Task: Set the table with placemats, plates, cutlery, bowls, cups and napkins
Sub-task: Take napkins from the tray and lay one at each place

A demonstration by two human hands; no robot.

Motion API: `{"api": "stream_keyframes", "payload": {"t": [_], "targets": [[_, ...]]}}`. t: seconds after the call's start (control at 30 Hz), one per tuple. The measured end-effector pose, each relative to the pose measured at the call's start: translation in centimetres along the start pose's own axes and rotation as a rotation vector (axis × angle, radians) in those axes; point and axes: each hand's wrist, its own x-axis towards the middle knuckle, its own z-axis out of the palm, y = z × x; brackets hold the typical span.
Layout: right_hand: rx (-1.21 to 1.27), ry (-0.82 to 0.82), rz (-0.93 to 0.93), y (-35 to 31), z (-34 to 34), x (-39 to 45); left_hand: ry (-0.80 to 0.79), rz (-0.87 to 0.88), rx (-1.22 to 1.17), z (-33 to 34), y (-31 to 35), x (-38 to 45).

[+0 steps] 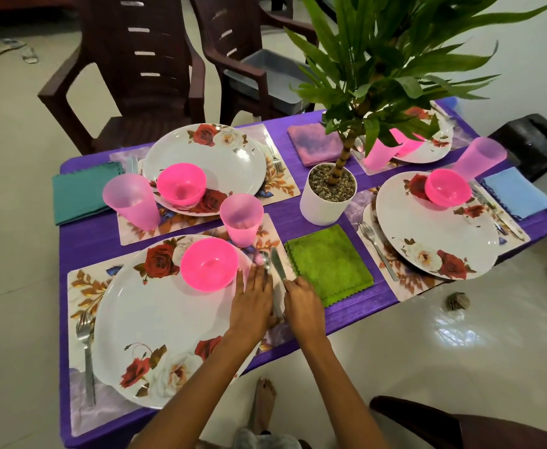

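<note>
On the purple table (304, 218) the near setting has a floral placemat (84, 286), a rose-patterned plate (155, 322), a pink bowl (208, 264), a pink cup (241, 218) and a fork (85, 348) at the plate's left. A knife (278, 264) and a spoon (266, 259) lie right of the plate. My left hand (252, 303) rests flat over the spoon and the plate's edge. My right hand (303, 303) touches the knife near its handle, fingers partly curled. A green napkin (328, 264) lies just right of it.
Three other settings with plates, pink bowls, cups and napkins fill the table. A potted plant (327, 196) stands in the middle. Two brown chairs (129, 69) stand behind the far side, one holding a grey bin (265, 76). Another chair (460, 422) is near my right.
</note>
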Motion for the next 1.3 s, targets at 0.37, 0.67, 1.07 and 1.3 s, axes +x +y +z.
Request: {"api": "stream_keyframes", "payload": {"t": [0.37,0.67,1.07,1.3], "targets": [[0.028,0.038,-0.014,0.0,-0.4,0.6,0.008,-0.011,-0.058,0.0,0.0,0.0],[0.031,0.028,-0.029,0.2,-0.6,0.2,0.008,-0.002,-0.036,-0.4,0.0,0.1],[0.201,0.247,0.448,10.9,-5.1,2.6,0.375,0.032,-0.361,-2.6,3.4,6.9],[0.572,0.085,0.544,14.4,-5.7,4.4,0.141,-0.011,-0.236,-5.5,2.7,12.8]]}}
